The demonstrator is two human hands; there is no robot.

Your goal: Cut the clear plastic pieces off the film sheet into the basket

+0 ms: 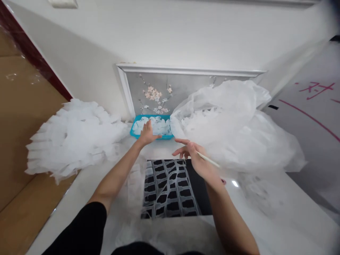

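My left hand reaches over a blue tray of small white translucent pieces. Its fingers are stretched out and apart, with nothing visible in them. Over the near side of the table hovers my right hand, holding a thin pale stick that points back toward the wrist. The index finger of that hand stretches toward the tray. Below both hands lies a black sheet with a clear plastic lattice of repeated cut-out shapes on it. My right forearm covers the sheet's right edge.
Left of the tray is a big heap of white translucent strips. A large clear plastic bag holding white pieces bulges on the right. Behind stands a framed floral panel on the wall. Cardboard borders the left, a marked white board the right.
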